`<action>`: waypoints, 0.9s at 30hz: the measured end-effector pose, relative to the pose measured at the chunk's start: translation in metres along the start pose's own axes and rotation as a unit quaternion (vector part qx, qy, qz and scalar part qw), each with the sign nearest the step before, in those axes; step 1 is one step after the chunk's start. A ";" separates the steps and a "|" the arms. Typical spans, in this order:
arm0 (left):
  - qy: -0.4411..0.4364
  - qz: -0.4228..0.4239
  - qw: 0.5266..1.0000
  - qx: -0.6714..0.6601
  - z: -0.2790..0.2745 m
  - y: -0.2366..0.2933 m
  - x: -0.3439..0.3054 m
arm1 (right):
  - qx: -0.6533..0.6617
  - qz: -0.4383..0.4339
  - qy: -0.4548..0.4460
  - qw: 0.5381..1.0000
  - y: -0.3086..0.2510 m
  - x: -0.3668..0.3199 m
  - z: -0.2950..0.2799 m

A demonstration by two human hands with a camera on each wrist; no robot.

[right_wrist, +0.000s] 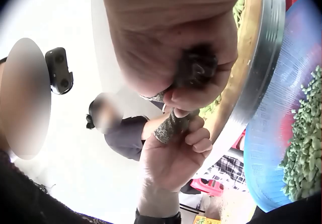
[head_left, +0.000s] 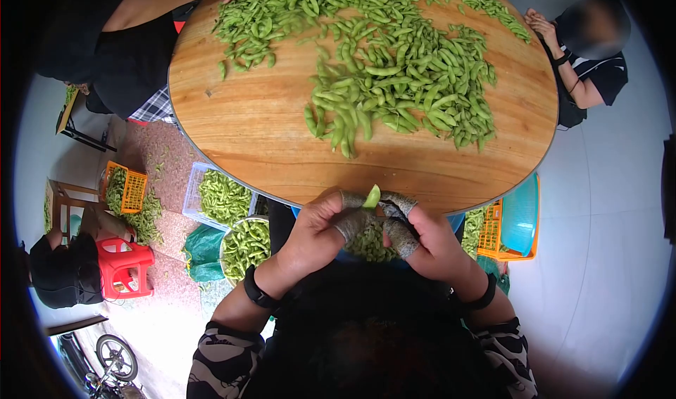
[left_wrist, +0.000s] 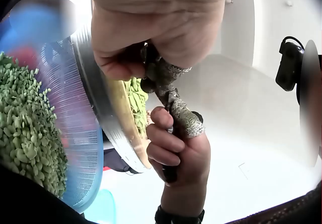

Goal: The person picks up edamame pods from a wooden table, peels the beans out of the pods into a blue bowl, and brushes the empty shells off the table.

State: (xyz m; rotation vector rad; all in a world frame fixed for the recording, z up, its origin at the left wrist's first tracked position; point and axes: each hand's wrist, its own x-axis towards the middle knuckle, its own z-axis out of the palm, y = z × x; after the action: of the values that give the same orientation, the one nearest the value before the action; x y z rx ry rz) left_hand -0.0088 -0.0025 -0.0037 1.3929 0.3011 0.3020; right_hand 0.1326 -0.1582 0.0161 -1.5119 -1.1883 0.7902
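Between my two hands, just in front of the table edge, a green soybean pod (head_left: 372, 196) points upward in the head view. My left hand (head_left: 315, 231) pinches its lower end with thumb and forefinger. The curled fingers of my right hand (head_left: 438, 242) meet the pod from the other side. Grey speckled covers (head_left: 403, 238) wrap the thumbs and forefingers of both hands. Below them is a blue mesh basket (left_wrist: 86, 171) holding many shelled green beans (left_wrist: 30, 138). The pod is hidden behind the hands in both wrist views.
A large heap of pods (head_left: 415, 75) lies on the round wooden table (head_left: 239, 131). Pod-filled containers stand below, including a white basket (head_left: 190, 205) at left and an orange crate (head_left: 491, 233) at right. Other people sit around, one near a red stool (head_left: 125, 262).
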 end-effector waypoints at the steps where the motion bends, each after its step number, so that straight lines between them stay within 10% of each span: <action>1: -0.003 0.001 1.000 0.016 -0.001 -0.002 0.000 | 0.000 0.000 0.000 1.000 -0.001 0.000 0.001; 15: -0.021 0.012 0.999 0.031 -0.005 0.008 -0.003 | 0.161 0.106 -0.029 0.981 -0.022 -0.001 -0.004; 21: -0.028 0.154 0.936 0.316 -0.005 0.029 -0.002 | 0.072 0.027 -0.036 0.996 -0.008 0.003 -0.004; 23: 0.009 0.225 0.840 0.494 -0.003 0.034 -0.002 | 0.074 0.054 -0.042 0.995 -0.004 0.003 -0.003; 25: -0.018 0.188 0.884 0.426 -0.007 0.030 -0.003 | 0.077 0.080 -0.048 0.993 -0.003 0.002 -0.004; 27: -0.043 0.150 0.921 0.357 -0.013 0.021 -0.007 | 0.384 0.258 -0.092 0.882 -0.004 0.001 -0.006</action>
State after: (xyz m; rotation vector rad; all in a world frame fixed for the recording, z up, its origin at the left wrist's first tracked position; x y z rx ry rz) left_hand -0.0207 0.0097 0.0156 2.1788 0.1188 0.4028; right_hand 0.1371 -0.1588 0.0221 -1.0739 -0.4570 1.5737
